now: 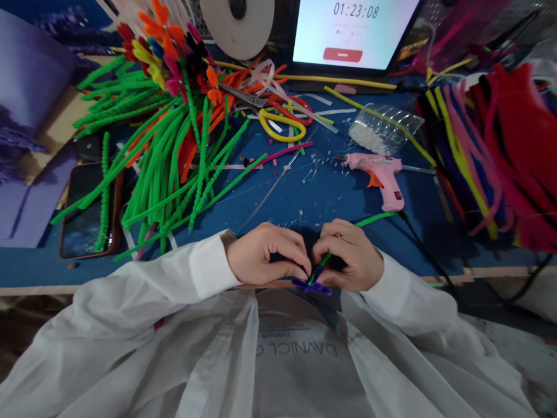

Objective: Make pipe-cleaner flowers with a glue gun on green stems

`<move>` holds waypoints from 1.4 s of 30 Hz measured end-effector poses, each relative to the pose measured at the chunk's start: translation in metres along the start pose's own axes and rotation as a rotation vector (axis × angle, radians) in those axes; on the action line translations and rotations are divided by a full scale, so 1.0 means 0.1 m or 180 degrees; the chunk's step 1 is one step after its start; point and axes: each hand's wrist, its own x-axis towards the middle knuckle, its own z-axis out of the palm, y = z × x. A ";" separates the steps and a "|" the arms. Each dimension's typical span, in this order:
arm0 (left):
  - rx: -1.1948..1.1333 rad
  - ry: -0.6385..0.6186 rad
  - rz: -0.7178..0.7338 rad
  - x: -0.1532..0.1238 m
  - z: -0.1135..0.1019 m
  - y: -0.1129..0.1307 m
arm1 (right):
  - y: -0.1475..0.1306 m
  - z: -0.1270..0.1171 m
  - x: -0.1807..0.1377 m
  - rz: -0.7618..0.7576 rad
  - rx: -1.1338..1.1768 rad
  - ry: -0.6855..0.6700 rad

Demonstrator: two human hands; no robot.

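At the table's front edge, a small purple pipe-cleaner flower (319,287) is held between my two hands. Its green stem (376,218) passes through the fingers of my right hand (350,255) and comes out behind them to the right. My right fingers are pinched on the stem close to the petals. With thumb and forefinger together, my left hand (272,255) pinches a purple petal from the left side. The fingertips cover part of the flower's centre.
A pink glue gun (383,174) lies beyond my right hand, its cable running to the front edge. Green pipe cleaners (165,174), a phone (89,209) and scissors (282,125) lie left and ahead. Coloured bundles (491,157) fill the right; a lit screen (352,32) stands behind.
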 end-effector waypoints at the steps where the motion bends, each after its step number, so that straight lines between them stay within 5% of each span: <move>1: -0.0004 0.0000 0.0010 0.00 0.00 0.00 | 0.00 0.00 0.00 -0.0003 0.0002 0.0001; 42: -0.0089 0.0134 0.0023 0.01 -0.02 -0.05 | -0.01 -0.03 0.03 0.0270 0.0143 -0.0085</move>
